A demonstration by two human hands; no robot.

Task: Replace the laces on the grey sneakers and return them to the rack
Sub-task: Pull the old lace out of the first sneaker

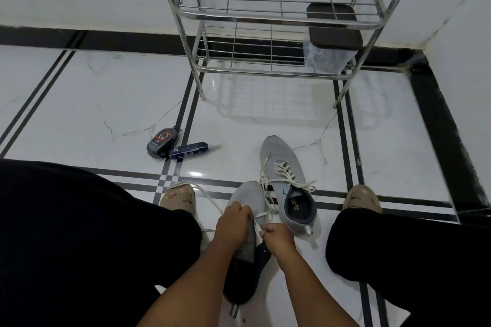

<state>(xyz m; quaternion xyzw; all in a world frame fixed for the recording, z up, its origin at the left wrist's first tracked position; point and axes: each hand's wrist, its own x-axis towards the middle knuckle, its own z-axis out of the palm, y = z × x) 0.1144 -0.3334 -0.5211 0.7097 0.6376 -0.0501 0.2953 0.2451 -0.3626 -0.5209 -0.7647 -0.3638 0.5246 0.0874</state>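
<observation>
Hands: left hand (233, 223) grips grey knit sneaker (247, 202); right hand (276, 236) pinches its cream lace (261, 216).
Risk: lace may skip an eyelet, lacing unevenly.

The rack (281, 18) stands at the back against the wall, a lidded box (332, 40) on its lower shelf at the right. On the floor (79, 103) before it, two bottles (174, 145) lie left, one sneaker (285, 180) right. Nearer, between the person's feet, both hands (255, 228) hold the other sneaker (247, 202).
</observation>
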